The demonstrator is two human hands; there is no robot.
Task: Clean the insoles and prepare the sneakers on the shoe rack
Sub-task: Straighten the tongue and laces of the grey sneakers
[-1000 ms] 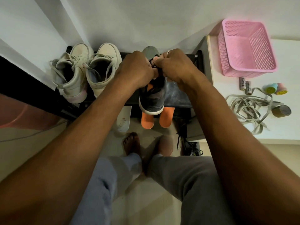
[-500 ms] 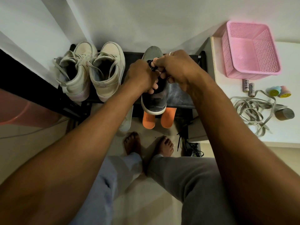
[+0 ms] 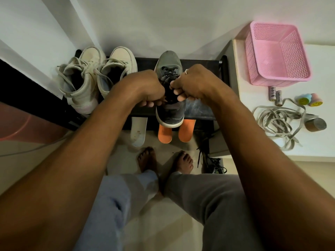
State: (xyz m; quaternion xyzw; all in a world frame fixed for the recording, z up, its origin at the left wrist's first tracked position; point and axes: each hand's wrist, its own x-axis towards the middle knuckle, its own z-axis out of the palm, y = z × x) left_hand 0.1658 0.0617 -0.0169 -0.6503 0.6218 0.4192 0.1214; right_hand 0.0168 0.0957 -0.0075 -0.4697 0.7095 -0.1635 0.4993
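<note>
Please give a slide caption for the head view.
Left hand and right hand hold a grey sneaker by its laces on the rack.

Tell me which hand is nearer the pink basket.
Right. The right hand grips the grey sneaker on the side toward the pink basket; the left hand grips its other side, farther away.
</note>
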